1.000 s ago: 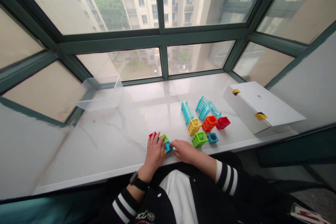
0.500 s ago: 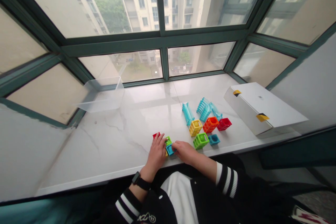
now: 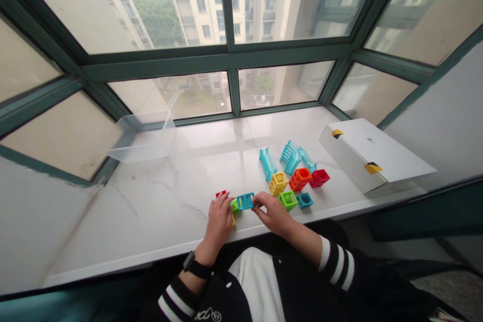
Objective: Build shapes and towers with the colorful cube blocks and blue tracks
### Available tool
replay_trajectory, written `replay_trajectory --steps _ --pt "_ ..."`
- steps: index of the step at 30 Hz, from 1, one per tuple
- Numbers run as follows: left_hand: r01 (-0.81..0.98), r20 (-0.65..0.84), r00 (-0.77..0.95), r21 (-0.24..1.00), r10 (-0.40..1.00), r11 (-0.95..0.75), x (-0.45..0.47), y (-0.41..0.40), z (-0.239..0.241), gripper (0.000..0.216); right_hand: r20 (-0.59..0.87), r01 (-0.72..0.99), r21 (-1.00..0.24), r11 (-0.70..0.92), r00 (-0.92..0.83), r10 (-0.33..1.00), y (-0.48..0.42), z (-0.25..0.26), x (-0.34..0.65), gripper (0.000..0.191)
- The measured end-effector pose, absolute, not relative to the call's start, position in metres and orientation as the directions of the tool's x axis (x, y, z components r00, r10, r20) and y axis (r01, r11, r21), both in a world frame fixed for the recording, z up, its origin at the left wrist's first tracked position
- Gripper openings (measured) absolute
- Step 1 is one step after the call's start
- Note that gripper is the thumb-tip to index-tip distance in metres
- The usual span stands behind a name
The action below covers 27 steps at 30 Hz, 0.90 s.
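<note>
A blue openwork toy block [image 3: 246, 200] is pinched at its right end by the fingertips of my right hand [image 3: 274, 213]. Its left end meets a green block [image 3: 234, 205], but whether they are joined I cannot tell. My left hand [image 3: 219, 217] is closed over the green block, a red block [image 3: 221, 193] and a yellow block [image 3: 233, 222], which its fingers partly hide. Right of my right hand stands another green block [image 3: 289, 200], with a short blue block [image 3: 305, 200] beside it.
Behind these stand a yellow block [image 3: 278, 183], an orange block [image 3: 300, 179] and a red block [image 3: 319, 178]. Clear blue track pieces [image 3: 267, 164] lie farther back. A clear plastic bin [image 3: 151, 146] is at the left, a white box [image 3: 377, 156] at the right, both on the marble-patterned sill [image 3: 158, 211].
The blue block has moved up and turned, now lying lengthwise between my hands and more exposed. My right hand has shifted right; the left moved slightly left.
</note>
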<state>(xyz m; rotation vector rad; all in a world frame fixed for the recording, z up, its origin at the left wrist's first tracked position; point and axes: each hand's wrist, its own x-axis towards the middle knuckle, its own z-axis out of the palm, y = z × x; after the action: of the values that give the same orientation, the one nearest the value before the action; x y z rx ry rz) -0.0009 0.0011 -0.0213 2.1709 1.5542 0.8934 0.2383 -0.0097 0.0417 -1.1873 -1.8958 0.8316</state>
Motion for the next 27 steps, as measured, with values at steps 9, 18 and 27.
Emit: replay_trajectory --steps 9,18,27 --pt "0.177 0.019 0.219 0.982 0.976 -0.058 0.017 -0.010 0.020 0.057 0.305 0.448 -0.796 0.408 -0.284 0.909 -0.012 0.049 0.232 0.007" --pt "0.226 0.190 0.135 0.950 0.972 -0.217 0.027 -0.017 0.031 0.045 0.192 0.146 -0.966 0.215 -0.157 0.969 -0.013 0.038 0.222 0.045" --pt "0.167 0.220 0.141 0.956 0.965 -0.242 0.024 -0.015 0.037 0.038 0.137 0.062 -0.987 0.146 -0.135 0.981 -0.009 0.052 0.217 0.044"
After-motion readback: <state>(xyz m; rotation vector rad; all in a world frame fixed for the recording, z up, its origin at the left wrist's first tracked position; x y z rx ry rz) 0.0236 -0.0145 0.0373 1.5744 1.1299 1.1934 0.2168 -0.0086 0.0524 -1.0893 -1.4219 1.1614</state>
